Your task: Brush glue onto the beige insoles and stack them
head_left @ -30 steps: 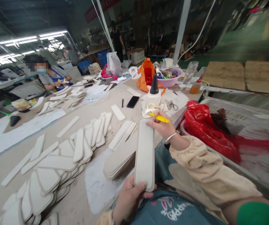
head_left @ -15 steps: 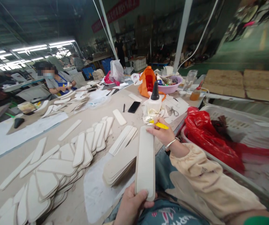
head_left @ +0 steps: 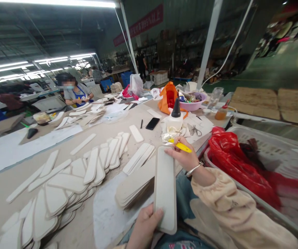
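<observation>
My left hand [head_left: 145, 226] grips the near end of a long white padded strip [head_left: 165, 188], thumb on top. The far end of that strip meets my right hand [head_left: 184, 156], which is closed on a yellow-handled tool [head_left: 182, 147]. The strip is held over my lap at the table's near edge. A stack of tan strips [head_left: 134, 181] lies just to its left on the table. A white glue bottle with a black nozzle [head_left: 175, 119] stands beyond my right hand.
Several white strips [head_left: 68, 181] lie fanned over the table's left. A black phone [head_left: 152, 123], scissors [head_left: 195, 130], an orange bag [head_left: 169, 97] and a pink bowl [head_left: 193, 102] sit farther back. A crate with a red bag [head_left: 229, 155] is at right. A seated person [head_left: 73, 93] works far left.
The camera has tilted up a little, so everything sits lower in the picture. Both hands keep their hold on the strip and the yellow-handled tool.
</observation>
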Action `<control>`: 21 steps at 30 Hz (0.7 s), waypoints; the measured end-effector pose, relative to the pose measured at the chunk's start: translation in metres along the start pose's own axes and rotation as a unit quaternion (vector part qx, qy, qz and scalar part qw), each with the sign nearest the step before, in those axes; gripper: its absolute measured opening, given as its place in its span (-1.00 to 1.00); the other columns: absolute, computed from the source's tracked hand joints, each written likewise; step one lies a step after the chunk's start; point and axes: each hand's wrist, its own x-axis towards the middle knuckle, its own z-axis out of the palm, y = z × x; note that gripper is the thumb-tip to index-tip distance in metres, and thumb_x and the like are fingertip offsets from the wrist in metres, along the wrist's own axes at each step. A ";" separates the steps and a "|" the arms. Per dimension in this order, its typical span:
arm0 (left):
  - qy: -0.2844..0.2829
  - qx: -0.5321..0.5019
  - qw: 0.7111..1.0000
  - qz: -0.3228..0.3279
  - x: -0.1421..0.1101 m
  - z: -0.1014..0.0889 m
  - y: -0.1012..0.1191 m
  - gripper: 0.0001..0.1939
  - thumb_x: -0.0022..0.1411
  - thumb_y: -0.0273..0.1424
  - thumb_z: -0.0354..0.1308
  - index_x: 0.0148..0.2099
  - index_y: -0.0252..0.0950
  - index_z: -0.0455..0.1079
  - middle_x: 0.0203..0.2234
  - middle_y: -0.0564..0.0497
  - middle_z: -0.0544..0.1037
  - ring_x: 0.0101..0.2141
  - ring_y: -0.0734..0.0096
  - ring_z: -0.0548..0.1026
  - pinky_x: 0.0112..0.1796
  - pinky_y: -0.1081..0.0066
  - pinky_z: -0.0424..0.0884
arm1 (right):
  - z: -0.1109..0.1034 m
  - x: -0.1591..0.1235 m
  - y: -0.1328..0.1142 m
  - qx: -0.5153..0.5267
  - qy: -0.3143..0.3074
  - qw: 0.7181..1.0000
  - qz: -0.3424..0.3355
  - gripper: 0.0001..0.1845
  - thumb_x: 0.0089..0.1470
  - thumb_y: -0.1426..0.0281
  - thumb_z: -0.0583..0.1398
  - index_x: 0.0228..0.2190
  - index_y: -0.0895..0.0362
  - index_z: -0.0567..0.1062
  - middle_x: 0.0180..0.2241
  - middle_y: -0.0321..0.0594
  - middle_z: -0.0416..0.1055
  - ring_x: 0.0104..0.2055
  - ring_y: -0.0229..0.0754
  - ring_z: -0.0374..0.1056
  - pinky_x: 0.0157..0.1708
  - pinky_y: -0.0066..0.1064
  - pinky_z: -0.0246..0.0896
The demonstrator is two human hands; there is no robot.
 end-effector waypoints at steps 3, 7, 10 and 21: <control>-0.017 -0.015 1.000 0.002 -0.006 0.003 0.003 -0.56 0.02 -0.12 0.31 -0.21 -0.43 0.52 -0.55 -0.06 0.57 -0.53 0.39 0.48 -0.46 0.45 0.34 | 0.000 -0.001 -0.001 0.026 -0.004 1.000 -0.002 -0.57 -0.16 0.29 0.36 -0.39 0.02 0.20 -0.56 -0.49 0.15 -0.56 -0.33 0.12 -0.57 -0.50 0.05; -0.036 -0.042 0.998 0.012 -0.010 0.007 0.012 -0.53 0.10 -0.07 0.21 -0.13 -0.37 0.50 -0.42 -0.10 0.61 -0.40 0.26 0.53 -0.39 0.38 0.40 | 0.004 -0.001 -0.001 0.040 -0.003 0.999 -0.004 -0.54 -0.19 0.30 0.38 -0.39 0.03 0.19 -0.57 -0.50 0.15 -0.56 -0.34 0.11 -0.55 -0.50 0.04; -0.025 -0.049 0.998 0.011 -0.007 0.011 0.020 -0.47 0.17 0.02 0.07 -0.07 -0.32 0.48 -0.33 -0.11 0.60 -0.34 0.23 0.52 -0.36 0.35 0.40 | 0.009 -0.002 -0.002 0.036 -0.004 0.999 -0.003 -0.54 -0.19 0.30 0.39 -0.39 0.03 0.19 -0.56 -0.49 0.18 -0.56 -0.34 0.12 -0.54 -0.49 0.05; 0.057 0.031 0.995 0.070 0.005 0.004 0.019 -0.45 -0.14 -0.03 0.34 -0.28 -0.43 0.51 -0.56 0.05 0.46 -0.57 0.55 0.30 -0.47 0.47 0.22 | 0.023 -0.023 -0.014 -0.142 0.051 0.988 -0.036 -0.48 -0.32 0.09 0.41 -0.40 0.03 0.31 -0.55 -0.40 0.33 -0.56 -0.26 0.25 -0.57 -0.43 0.13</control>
